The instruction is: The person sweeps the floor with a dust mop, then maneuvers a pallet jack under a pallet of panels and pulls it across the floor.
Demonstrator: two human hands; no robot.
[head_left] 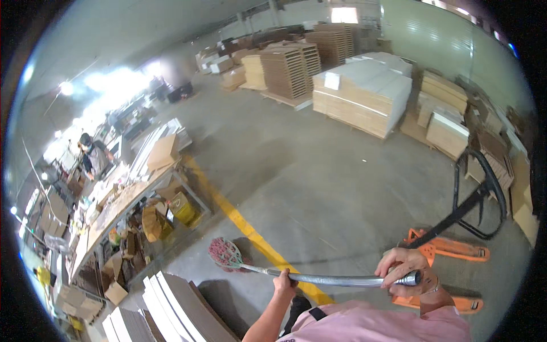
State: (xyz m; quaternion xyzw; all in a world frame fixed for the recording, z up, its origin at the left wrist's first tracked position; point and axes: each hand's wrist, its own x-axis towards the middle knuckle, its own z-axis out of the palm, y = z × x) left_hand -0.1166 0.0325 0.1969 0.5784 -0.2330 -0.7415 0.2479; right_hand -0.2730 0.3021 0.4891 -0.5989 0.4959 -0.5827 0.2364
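- The left hand [285,283] has its fingers closed round the pole [336,280] of a mop [256,268], at its middle part.
- The right hand [403,267], at three o'clock from the left one, bends its fingers over the pole close to its upper end; little gap is seen there.
- The hands are well apart, probably because a long pole is steadier with two supports.
- The mop lies almost level across the view, its mop head [224,252] toward nine or ten o'clock from the hands. I cannot tell if it touches the floor [319,194].
- The pole is silvery and shiny; the head is rounded, with reddish-pink strands and a pale green frame.
- At three o'clock stands an orange pallet jack [456,249], just beside the right hand.
- Near eight o'clock, white boards [174,305] stand close together, perhaps to save room.
- Toward ten o'clock, a workbench [94,232] has cartons below, likely for storage; a co-worker [98,159] is behind it.
- At twelve o'clock, panels [353,105] are piled, seemingly for easy lifting.
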